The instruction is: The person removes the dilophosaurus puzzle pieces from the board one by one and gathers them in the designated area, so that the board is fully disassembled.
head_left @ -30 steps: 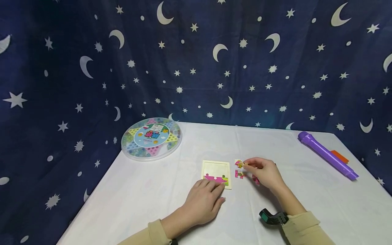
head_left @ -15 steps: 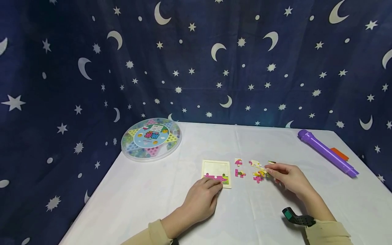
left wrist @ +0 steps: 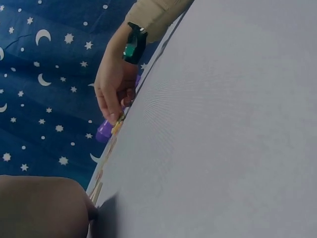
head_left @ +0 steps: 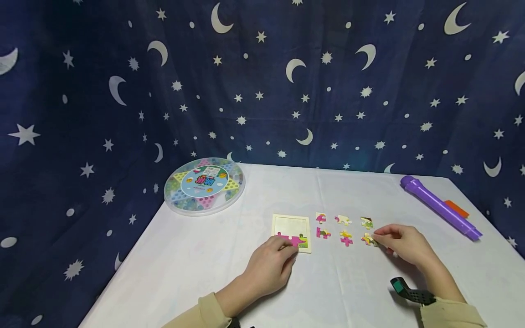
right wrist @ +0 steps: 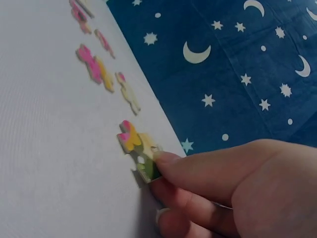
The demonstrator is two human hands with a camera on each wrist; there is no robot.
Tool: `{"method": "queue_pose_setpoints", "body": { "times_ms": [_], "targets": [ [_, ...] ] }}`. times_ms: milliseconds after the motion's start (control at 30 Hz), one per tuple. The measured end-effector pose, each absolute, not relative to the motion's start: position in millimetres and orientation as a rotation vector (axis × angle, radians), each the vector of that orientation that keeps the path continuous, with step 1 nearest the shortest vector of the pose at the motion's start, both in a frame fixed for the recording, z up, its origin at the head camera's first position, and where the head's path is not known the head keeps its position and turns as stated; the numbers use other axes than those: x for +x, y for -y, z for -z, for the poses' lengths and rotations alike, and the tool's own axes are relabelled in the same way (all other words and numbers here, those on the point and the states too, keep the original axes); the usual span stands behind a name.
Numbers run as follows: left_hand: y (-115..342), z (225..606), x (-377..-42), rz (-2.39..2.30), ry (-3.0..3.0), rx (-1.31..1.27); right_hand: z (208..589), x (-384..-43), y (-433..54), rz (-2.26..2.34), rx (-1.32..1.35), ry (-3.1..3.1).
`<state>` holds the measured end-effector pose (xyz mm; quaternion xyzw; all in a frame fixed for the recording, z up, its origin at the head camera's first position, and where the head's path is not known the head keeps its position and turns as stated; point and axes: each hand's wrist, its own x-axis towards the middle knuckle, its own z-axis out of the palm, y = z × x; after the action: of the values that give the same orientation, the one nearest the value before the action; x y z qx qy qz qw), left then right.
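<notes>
My left hand (head_left: pixel 268 264) rests at the near edge of a small wooden puzzle tray (head_left: pixel 291 223), its fingertips over the lower rim. Pink and green pieces fill the tray's near strip; bare wood shows above. My right hand (head_left: pixel 404 243) pinches a yellow and green puzzle piece (right wrist: pixel 132 141) between thumb and fingers, at the table surface. Beside it lie several loose pieces in two rows, among them a green and white piece (head_left: pixel 367 222), a pink and yellow piece (head_left: pixel 346 238) and a pink piece (head_left: pixel 321 218). In the left wrist view the left hand (left wrist: pixel 42 208) hides most of the tray.
A round clear-lidded board game box (head_left: pixel 205 187) stands at the back left of the white table (head_left: pixel 205 255). At the back right lie a purple microphone-shaped tube (head_left: pixel 439 207) and an orange object (head_left: pixel 456 209). A dark star-patterned cloth (head_left: pixel 262 91) hangs behind.
My right hand has moved right, away from the tray, and the bunched pieces now lie spread in two rows. The left hand has stayed at the tray's near edge.
</notes>
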<state>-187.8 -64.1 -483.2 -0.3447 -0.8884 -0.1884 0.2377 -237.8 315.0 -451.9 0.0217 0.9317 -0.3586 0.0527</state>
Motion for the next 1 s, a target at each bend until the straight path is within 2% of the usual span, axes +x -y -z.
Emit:
{"method": "queue_pose_setpoints", "body": {
  "times_ms": [300, 667, 867, 1000],
  "targets": [
    [68, 481, -187, 0.509, 2.47, -0.92, 454, -240, -316, 1.052, 0.127, -2.855],
    [80, 482, -198, 0.587, 2.529, -0.756, 453, -240, -315, 1.06, 0.135, -2.859],
    [107, 479, -216, 0.589, 2.721, -0.622, 453, -240, -313, 1.061, 0.146, -2.864],
    [123, 478, -228, 0.602, 2.799, -0.668, 454, -239, -315, 1.066, 0.15, -2.868]
  ]
}}
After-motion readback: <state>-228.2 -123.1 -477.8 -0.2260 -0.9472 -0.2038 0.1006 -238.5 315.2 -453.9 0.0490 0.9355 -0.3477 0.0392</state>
